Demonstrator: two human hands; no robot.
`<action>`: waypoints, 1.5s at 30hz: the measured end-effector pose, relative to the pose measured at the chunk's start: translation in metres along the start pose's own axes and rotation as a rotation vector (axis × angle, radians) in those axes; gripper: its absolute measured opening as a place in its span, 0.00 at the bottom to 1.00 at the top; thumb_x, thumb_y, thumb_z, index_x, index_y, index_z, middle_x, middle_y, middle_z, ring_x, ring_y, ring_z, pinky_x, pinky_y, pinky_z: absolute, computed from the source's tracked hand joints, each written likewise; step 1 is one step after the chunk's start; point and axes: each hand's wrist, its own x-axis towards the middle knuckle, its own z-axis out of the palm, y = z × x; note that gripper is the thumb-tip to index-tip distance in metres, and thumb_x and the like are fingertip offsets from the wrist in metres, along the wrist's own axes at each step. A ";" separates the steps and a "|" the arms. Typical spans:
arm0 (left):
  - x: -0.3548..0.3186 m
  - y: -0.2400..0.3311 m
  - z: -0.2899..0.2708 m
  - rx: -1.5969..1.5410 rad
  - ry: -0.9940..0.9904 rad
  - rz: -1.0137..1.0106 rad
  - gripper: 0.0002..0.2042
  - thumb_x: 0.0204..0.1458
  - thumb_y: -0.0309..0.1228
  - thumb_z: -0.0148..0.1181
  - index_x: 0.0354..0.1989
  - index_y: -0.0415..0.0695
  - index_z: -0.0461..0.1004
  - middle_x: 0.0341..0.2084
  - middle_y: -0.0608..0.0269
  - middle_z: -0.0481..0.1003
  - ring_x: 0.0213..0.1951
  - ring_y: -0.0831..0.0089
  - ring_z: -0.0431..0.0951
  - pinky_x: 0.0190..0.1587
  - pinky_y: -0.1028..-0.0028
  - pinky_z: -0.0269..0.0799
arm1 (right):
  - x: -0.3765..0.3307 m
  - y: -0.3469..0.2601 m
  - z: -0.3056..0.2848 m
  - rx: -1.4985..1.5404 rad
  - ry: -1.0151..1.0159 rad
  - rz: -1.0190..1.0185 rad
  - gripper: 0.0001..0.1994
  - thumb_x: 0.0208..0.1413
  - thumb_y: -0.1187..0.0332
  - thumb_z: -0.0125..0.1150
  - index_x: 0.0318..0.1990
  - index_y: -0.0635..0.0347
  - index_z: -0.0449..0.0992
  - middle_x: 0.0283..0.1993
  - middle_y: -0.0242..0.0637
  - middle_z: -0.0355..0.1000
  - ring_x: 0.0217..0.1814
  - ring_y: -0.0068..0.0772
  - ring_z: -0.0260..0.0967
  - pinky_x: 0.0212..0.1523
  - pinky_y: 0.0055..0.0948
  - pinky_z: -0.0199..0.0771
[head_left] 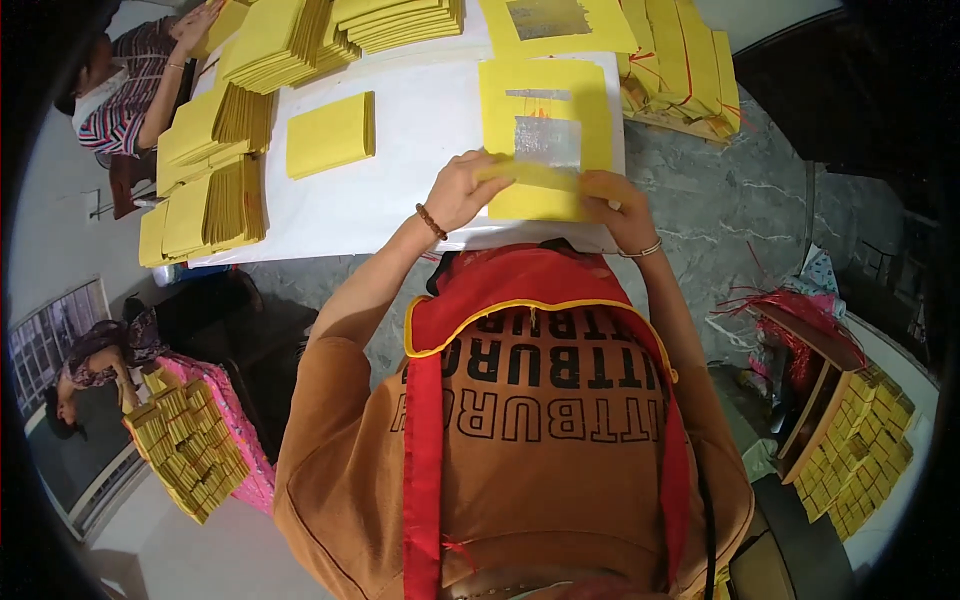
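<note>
A sheet of yellow paper (497, 118) with a silver foil patch (548, 141) lies at the near right edge of the table. Its near part is lifted into a band, blurred by motion, that runs between my hands. My left hand (464, 190), with a beaded bracelet on its wrist, pinches the left end of that band. At the right end my right hand (618, 208) has its fingers curled on the paper. To the left, a folded yellow paper packet (330, 135) lies by itself on the white table (400, 120), touched by neither hand.
Folded yellow stacks (212, 210) line the table's left side, with more stacks (285, 40) at the far side. Beyond my sheet lies another foil-patched sheet (600, 25). Bundles with red string (690, 70) stand at far right. Two other people work to the left.
</note>
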 end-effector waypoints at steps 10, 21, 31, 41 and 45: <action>0.011 -0.029 0.034 -0.432 0.200 -0.568 0.15 0.46 0.36 0.55 0.39 0.39 0.68 0.18 0.53 0.71 0.21 0.67 0.72 0.25 0.72 0.65 | 0.016 -0.005 0.016 0.480 0.358 0.399 0.22 0.48 0.71 0.53 0.52 0.63 0.59 0.31 0.33 0.70 0.31 0.19 0.64 0.33 0.20 0.65; 0.034 -0.006 0.015 0.020 0.153 -0.720 0.13 0.49 0.38 0.49 0.25 0.39 0.64 0.13 0.50 0.69 0.19 0.52 0.70 0.21 0.61 0.62 | 0.028 0.007 0.012 0.016 0.332 0.339 0.18 0.45 0.68 0.57 0.47 0.56 0.67 0.25 0.36 0.69 0.24 0.23 0.63 0.27 0.21 0.64; 0.041 -0.004 0.012 0.105 0.148 -0.756 0.13 0.48 0.39 0.49 0.29 0.40 0.65 0.13 0.51 0.70 0.19 0.55 0.71 0.22 0.61 0.64 | 0.033 0.024 0.017 0.012 0.364 0.385 0.18 0.44 0.69 0.58 0.46 0.58 0.68 0.38 0.41 0.72 0.39 0.31 0.70 0.39 0.25 0.66; 0.048 0.005 0.007 0.362 0.319 -0.506 0.17 0.45 0.37 0.55 0.42 0.43 0.65 0.37 0.55 0.69 0.41 0.59 0.68 0.40 0.62 0.60 | 0.035 0.017 0.018 -0.012 0.383 0.441 0.18 0.43 0.68 0.57 0.45 0.60 0.69 0.37 0.42 0.71 0.38 0.32 0.70 0.38 0.25 0.67; 0.067 0.021 0.016 0.507 0.176 -0.050 0.23 0.45 0.35 0.55 0.51 0.43 0.60 0.48 0.52 0.62 0.51 0.56 0.59 0.49 0.60 0.54 | 0.036 0.020 0.020 -0.078 0.418 0.373 0.17 0.43 0.68 0.57 0.44 0.59 0.69 0.36 0.44 0.71 0.36 0.33 0.70 0.37 0.26 0.67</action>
